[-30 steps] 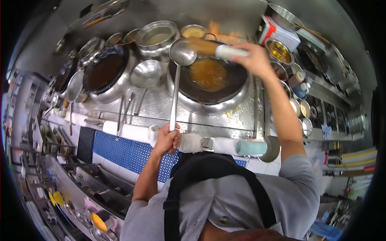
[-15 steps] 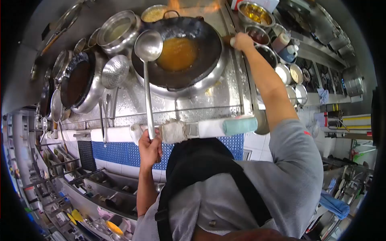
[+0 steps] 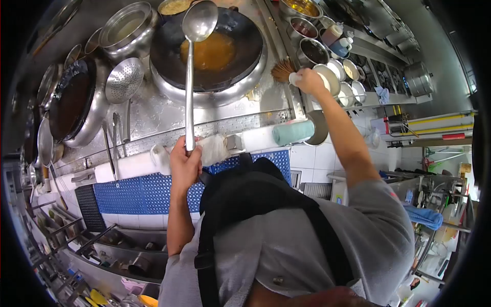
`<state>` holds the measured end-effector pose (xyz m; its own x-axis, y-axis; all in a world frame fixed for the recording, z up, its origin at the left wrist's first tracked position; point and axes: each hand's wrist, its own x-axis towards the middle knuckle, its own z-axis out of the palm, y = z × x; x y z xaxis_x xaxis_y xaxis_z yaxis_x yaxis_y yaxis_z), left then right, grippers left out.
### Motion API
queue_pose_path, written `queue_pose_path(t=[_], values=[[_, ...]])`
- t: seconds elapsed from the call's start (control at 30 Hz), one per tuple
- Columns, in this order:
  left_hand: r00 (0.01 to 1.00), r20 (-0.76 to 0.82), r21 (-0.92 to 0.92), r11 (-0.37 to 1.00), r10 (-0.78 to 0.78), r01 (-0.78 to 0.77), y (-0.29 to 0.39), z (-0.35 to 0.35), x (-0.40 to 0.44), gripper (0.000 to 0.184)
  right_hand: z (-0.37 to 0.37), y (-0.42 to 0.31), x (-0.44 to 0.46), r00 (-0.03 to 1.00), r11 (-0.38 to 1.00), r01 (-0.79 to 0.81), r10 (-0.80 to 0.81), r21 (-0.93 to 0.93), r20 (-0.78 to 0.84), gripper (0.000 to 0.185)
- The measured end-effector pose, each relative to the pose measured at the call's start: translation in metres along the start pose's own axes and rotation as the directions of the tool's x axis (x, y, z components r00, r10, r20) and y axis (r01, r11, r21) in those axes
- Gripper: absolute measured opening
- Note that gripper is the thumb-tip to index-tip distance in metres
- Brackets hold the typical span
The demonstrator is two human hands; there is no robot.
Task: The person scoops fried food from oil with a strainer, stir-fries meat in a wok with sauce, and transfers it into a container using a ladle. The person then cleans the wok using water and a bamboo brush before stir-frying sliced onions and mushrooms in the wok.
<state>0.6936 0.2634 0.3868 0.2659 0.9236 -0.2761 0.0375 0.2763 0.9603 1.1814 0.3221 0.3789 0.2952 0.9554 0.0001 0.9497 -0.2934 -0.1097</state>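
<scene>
Ladle (image 3: 190, 87): handle end gripped in the closed fingers of the left hand (image 3: 185, 166); long axis directed forward, bowl seen over the wok (image 3: 248, 53). Wok: brown liquid (image 3: 217, 55) contained. Brush (image 3: 283, 71): clasped in the right hand's (image 3: 311, 82) curled fingers, bristles pointed leftward, wok-side. Pot (image 3: 134, 50), left: cloudy liquid contained.

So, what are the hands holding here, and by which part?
Left hand: a ladle, near the end of its long handle. Right hand: a brown brush, by its white handle.
</scene>
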Motion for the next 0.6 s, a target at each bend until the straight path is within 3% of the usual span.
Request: queue_pose_path(t=[0.07,0.13,0.17,0.3,0.4,0.43,0.47,0.5,0.6], values=[[1.000,0.015,-0.018,1.000,0.002,-0.002,0.005,-0.012,-0.005,0.020,-0.004,-0.006,-0.011,0.991,0.999,-0.002,0.008,-0.041,0.131,0.036],[0.999,0.045,-0.032,0.999,0.022,-0.020,-0.008,-0.027,-0.014,0.020,-0.059,-0.028,-0.043,0.963,0.999,0.004,0.008,-0.044,0.270,0.036],[0.997,0.072,-0.034,0.999,0.007,-0.005,-0.006,-0.033,-0.017,0.020,-0.078,-0.050,-0.050,0.913,0.972,-0.230,0.199,0.046,0.357,0.036],[0.993,0.114,-0.024,0.999,0.029,-0.026,-0.011,-0.055,-0.023,0.021,-0.018,-0.060,-0.052,0.891,0.916,-0.362,0.286,0.170,0.354,0.039],[0.993,0.119,-0.041,0.999,0.016,-0.011,-0.013,-0.074,-0.027,0.022,-0.024,-0.061,-0.064,0.839,0.906,-0.383,0.260,0.179,0.479,0.035],[0.993,0.120,-0.007,1.000,0.008,-0.007,-0.013,-0.079,-0.029,0.022,-0.051,-0.087,-0.076,0.794,0.817,-0.538,0.409,0.206,0.449,0.026],[0.993,0.114,-0.021,1.000,0.013,-0.011,-0.015,-0.082,-0.030,0.023,-0.037,-0.071,-0.076,0.904,0.916,-0.298,0.180,0.269,0.388,0.024],[0.993,0.116,-0.031,0.999,0.014,-0.011,-0.017,-0.085,-0.032,0.024,-0.005,-0.035,-0.078,0.947,0.948,-0.044,-0.061,0.315,0.316,0.023],[0.993,0.120,-0.058,0.998,0.020,-0.013,-0.016,-0.087,-0.025,0.025,0.007,-0.105,-0.082,0.795,0.716,-0.541,0.265,0.441,0.546,0.020]])
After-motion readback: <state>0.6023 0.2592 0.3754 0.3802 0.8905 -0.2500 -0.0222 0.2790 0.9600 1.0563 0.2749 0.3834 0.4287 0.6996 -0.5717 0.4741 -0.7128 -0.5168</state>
